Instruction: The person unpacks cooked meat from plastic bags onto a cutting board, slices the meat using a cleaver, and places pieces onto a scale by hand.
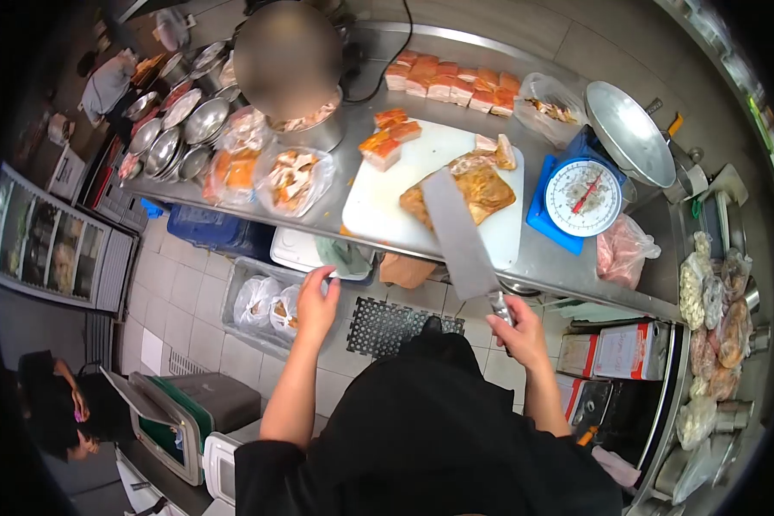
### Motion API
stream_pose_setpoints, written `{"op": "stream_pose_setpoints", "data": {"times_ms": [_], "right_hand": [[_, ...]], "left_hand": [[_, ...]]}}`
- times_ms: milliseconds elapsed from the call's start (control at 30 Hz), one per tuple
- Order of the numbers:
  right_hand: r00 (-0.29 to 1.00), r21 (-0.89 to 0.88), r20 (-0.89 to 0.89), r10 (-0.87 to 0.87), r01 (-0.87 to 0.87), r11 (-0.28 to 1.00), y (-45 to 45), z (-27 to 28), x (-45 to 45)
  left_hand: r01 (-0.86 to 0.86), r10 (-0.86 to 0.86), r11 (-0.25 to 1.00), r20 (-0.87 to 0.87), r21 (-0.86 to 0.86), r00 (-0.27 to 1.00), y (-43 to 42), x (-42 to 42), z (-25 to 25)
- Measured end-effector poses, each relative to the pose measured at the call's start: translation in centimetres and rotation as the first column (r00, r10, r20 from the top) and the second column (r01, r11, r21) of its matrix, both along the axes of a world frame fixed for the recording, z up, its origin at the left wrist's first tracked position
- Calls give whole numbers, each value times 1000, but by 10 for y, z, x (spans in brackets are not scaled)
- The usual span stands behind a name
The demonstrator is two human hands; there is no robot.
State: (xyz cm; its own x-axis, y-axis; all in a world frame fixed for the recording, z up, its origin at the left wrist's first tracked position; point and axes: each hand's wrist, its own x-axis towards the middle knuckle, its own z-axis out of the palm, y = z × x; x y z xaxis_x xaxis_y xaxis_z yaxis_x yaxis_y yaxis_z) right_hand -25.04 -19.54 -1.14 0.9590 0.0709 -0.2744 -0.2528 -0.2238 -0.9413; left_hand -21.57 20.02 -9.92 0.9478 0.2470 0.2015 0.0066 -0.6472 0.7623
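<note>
My right hand is closed around the handle of a broad-bladed cleaver. The blade points away from me and its far end overlaps a browned slab of meat on the white cutting board; whether they touch I cannot tell. Small cut pieces of meat lie at the slab's far edge. Pork belly blocks sit on the board's far left corner. My left hand is empty, fingers loosely apart, in front of the counter's edge and left of the board.
A blue scale with a metal pan stands right of the board. Rows of pork belly line the back. Bagged meat and metal bowls fill the left. A crate stands below. Two people are at left.
</note>
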Motion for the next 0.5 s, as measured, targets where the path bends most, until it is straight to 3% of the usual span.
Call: {"op": "stream_pose_setpoints", "data": {"times_ms": [200,400,467,500], "right_hand": [[978,0,-25,-205,205,979,-66,-1,30],[942,-148,-28,-333,326,934,-71,-2,45],[912,-194,-50,-406,390,900,-57,-2,47],[904,-202,-31,-426,412,889,-49,-4,46]], "left_hand": [[181,-180,980,24,-80,983,-94,124,38],[277,-276,949,-26,148,961,-123,223,41],[421,-376,905,-341,66,862,-130,247,35],[508,-414,850,-420,139,808,-136,252,49]]}}
